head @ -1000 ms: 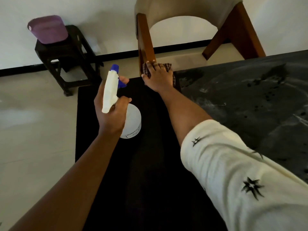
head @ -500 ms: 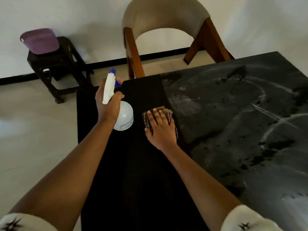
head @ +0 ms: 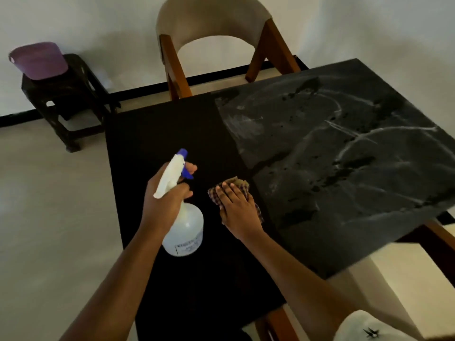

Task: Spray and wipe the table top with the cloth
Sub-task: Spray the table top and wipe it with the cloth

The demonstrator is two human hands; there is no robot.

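The black table top (head: 157,134) fills the middle of the head view. Its right part carries pale streaks and dark wet spots. My left hand (head: 163,201) grips the neck of a white spray bottle (head: 183,230) with a blue nozzle, held above the table's left half, one finger at the trigger. My right hand (head: 237,207) lies flat with fingers spread on a checked cloth (head: 237,182), pressing it to the table near the middle. Most of the cloth is hidden under the palm.
A beige chair with wooden legs (head: 209,28) stands at the table's far edge. To the far left a dark stool (head: 66,102) carries a purple tub (head: 39,60). A wooden table leg (head: 440,239) shows at the right, over pale floor.
My right hand has dragged the cloth from the far edge by the chair back toward me to the table's middle. The left hand and bottle have drawn nearer too.
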